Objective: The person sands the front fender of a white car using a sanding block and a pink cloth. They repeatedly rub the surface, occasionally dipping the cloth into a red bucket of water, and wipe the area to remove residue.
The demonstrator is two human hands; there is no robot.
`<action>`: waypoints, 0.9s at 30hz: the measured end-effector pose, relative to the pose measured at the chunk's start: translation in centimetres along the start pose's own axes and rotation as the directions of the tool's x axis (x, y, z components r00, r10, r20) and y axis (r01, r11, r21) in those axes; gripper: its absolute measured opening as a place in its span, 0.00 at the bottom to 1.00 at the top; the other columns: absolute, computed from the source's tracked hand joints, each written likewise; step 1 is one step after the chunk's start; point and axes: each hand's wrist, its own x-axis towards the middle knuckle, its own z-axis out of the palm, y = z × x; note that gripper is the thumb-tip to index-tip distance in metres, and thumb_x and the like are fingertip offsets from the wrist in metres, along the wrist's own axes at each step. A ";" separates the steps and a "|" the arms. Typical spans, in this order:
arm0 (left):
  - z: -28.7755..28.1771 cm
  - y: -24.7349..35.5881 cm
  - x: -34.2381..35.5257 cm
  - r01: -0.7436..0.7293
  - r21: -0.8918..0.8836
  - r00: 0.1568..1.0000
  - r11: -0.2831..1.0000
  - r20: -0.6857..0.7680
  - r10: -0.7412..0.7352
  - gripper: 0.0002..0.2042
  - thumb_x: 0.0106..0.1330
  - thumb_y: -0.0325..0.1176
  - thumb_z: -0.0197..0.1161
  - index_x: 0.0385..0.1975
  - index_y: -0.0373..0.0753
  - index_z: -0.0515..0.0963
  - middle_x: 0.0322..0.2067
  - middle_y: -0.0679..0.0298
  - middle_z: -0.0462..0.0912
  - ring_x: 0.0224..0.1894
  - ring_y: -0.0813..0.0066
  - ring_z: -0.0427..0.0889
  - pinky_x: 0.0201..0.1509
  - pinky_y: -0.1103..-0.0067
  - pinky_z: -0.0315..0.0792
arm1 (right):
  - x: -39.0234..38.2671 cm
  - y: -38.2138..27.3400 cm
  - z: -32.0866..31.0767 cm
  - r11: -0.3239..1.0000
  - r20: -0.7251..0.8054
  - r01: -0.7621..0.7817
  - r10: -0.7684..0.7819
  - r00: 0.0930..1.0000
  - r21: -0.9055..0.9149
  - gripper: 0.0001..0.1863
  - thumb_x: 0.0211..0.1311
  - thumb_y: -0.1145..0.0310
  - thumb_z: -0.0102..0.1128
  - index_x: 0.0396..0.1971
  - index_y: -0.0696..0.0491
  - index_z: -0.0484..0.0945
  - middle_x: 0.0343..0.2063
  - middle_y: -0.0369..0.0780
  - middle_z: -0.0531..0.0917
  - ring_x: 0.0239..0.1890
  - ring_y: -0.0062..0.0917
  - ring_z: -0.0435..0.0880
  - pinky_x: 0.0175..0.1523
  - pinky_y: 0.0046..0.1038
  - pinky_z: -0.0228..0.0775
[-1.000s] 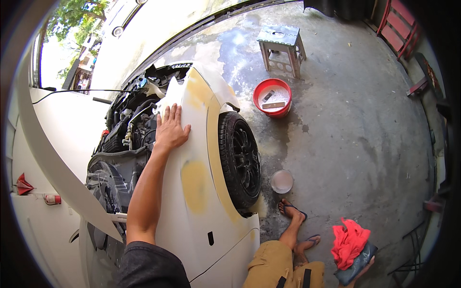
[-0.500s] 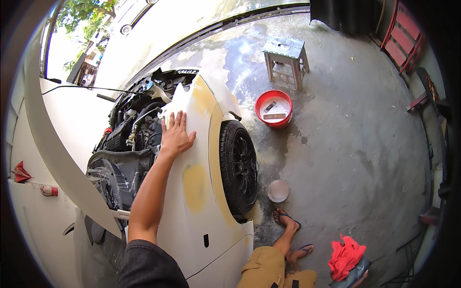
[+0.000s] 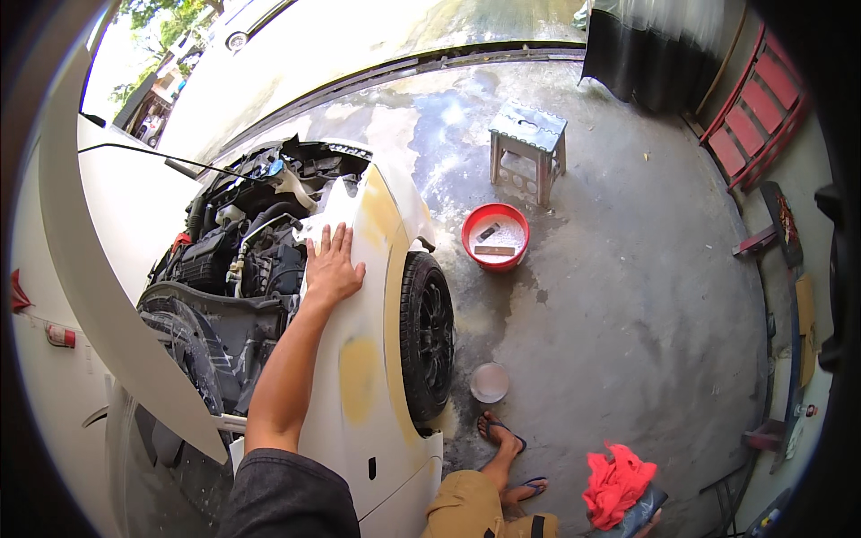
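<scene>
Flat on the white front fender of a car rests my left hand, fingers spread and holding nothing. Yellowish sanded-looking patches mark the fender behind the hand and toward its front end. At the lower right, my right hand is closed on a bunched red cloth together with a dark grey piece of a kind I cannot make out. Most of that hand is hidden beneath them. It hangs over the floor, apart from the car.
The engine bay lies uncovered under a raised hood. Beside the black front wheel stand a red bucket of cloudy water with two blocks in it and a small round container. A folding stool stands farther off.
My left hand has slid slightly forward along the fender, still flat. The whole view has shifted, with floor things appearing lower and more to the left. My right hand keeps the red cloth.
</scene>
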 end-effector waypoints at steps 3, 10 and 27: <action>0.3 0.0 -2.7 -0.022 -0.043 0.999 0.999 -0.036 0.020 0.43 0.73 0.54 0.52 0.83 0.42 0.47 0.85 0.62 0.43 0.86 0.57 0.38 0.85 0.50 0.34 | -0.2 0.1 3.2 1.000 0.045 -0.009 0.009 0.999 -0.006 0.51 0.59 0.28 0.60 0.78 0.40 0.61 0.77 0.43 0.65 0.73 0.51 0.69 0.67 0.68 0.66; -0.4 2.0 -8.5 0.002 0.026 0.995 1.000 0.096 -0.004 0.42 0.73 0.48 0.54 0.82 0.37 0.49 0.85 0.60 0.42 0.86 0.57 0.38 0.84 0.46 0.36 | 0.4 0.8 14.8 0.990 0.236 -0.121 0.134 0.962 -0.069 0.51 0.59 0.28 0.60 0.78 0.40 0.61 0.77 0.43 0.65 0.73 0.51 0.69 0.67 0.69 0.66; -2.3 11.2 -35.6 0.377 -0.914 0.894 -0.149 0.401 -0.199 0.35 0.69 0.40 0.71 0.75 0.42 0.67 0.70 0.51 0.74 0.54 0.60 0.89 0.61 0.66 0.81 | 10.9 12.8 52.4 0.718 0.552 -0.281 0.679 0.483 -0.637 0.44 0.64 0.32 0.57 0.68 0.54 0.73 0.63 0.46 0.80 0.62 0.41 0.82 0.68 0.46 0.75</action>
